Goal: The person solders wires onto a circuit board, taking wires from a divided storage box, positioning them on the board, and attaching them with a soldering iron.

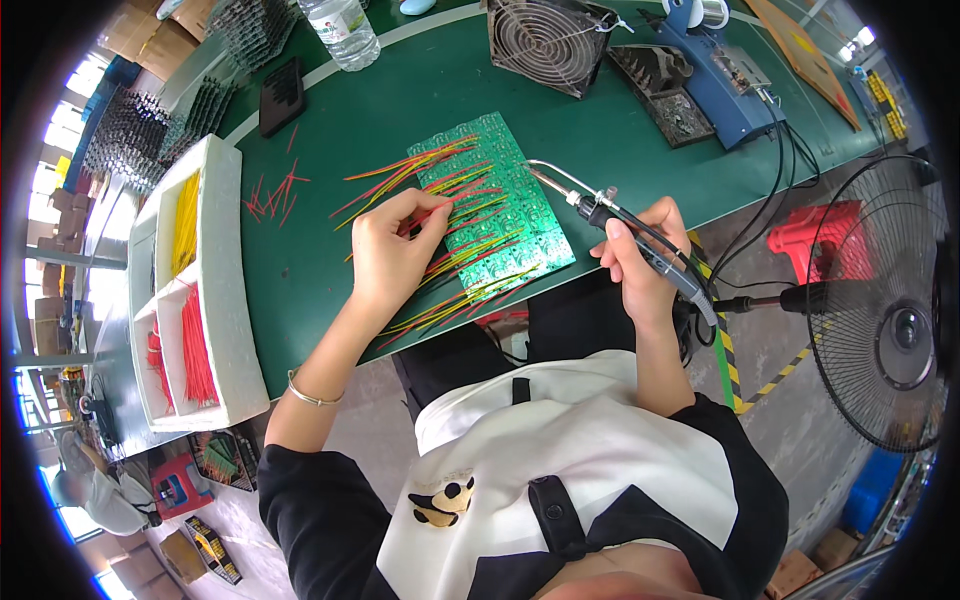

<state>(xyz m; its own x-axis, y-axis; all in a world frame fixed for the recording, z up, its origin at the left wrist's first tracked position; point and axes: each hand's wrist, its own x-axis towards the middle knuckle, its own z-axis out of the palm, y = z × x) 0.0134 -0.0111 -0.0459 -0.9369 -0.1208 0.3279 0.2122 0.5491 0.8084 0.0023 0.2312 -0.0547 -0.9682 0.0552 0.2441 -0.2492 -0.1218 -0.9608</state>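
A green circuit board panel (545, 235) lies at the table's near edge, with several red and yellow wires (400, 172) sticking out over its left side. My left hand (393, 245) is closed at that side, thumb and forefinger pinching a red wire at the board. In my right hand (648, 262) is a soldering iron (600, 212) with a thin metal feed tube beside its tip. The tip points left and sits just over the board's upper right part, apart from my left fingers. Whether it touches the board I cannot tell.
A white foam box (232, 290) holds red and yellow wires at the left; loose red wires (275, 195) lie beside it. Along the back are a phone (282, 97), a water bottle (343, 35), a small fan (550, 45), an iron stand (665, 95) and a blue solder station (725, 85).
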